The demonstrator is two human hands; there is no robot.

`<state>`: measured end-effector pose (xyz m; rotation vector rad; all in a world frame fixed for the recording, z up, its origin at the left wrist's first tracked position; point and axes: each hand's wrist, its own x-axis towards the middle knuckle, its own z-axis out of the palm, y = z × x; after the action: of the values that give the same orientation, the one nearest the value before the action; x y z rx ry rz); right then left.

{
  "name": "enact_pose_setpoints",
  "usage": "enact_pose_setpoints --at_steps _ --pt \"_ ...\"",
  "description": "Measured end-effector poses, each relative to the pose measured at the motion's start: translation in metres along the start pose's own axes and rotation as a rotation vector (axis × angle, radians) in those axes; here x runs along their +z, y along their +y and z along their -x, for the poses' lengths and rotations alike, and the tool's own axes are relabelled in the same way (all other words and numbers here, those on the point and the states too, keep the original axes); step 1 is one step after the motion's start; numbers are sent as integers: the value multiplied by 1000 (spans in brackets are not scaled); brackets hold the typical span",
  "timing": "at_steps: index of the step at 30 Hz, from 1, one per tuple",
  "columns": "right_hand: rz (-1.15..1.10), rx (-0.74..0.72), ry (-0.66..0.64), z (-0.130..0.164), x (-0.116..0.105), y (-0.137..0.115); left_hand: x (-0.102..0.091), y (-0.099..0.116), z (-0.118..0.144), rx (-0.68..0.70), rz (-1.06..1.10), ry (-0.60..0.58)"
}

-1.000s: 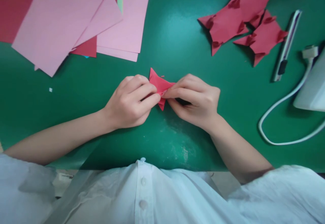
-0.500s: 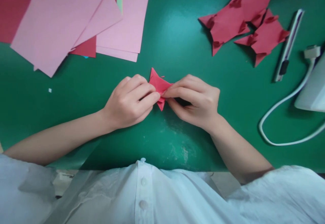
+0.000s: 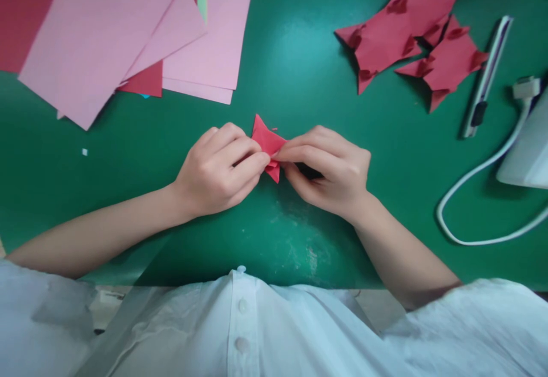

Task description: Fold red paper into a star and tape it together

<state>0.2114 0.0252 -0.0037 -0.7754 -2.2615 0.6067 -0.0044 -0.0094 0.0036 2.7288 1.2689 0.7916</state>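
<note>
Folded red paper (image 3: pixel 266 140) half-hidden by hands (image 3: pixel 274 166)

Green mat-covered table (image 3: pixel 299 52). On it: pink sheets (image 3: pixel 128 29) top left w/ red sheet (image 3: pixel 145 82) under; folded red pieces (image 3: pixel 411 29) top right; knife (image 3: pixel 486 77); white cable (image 3: pixel 475 174); small paper scrap (image 3: pixel 84 151).

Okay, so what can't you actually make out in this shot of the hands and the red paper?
Head view only:
- Red folded paper: its middle is covered by the fingertips of the left hand and right hand, so the fold there is hidden.
- Pink sheets: cut off by the top edge.
- White device: cut off by the right edge, unidentifiable.
- White speck on the green mat: too small to tell.
</note>
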Motion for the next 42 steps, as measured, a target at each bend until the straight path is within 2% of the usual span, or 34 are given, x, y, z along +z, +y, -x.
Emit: enact_pose_setpoints --at_steps 22,36,42 --pt "-62 1 -66 0 -3 5 1 -1 2 -29 49 4" --pt "1 -32 -108 -1 -2 4 1 -1 2 -25 72 10" --pt "-6 23 -86 -1 -2 2 3 -1 3 -57 136 53"
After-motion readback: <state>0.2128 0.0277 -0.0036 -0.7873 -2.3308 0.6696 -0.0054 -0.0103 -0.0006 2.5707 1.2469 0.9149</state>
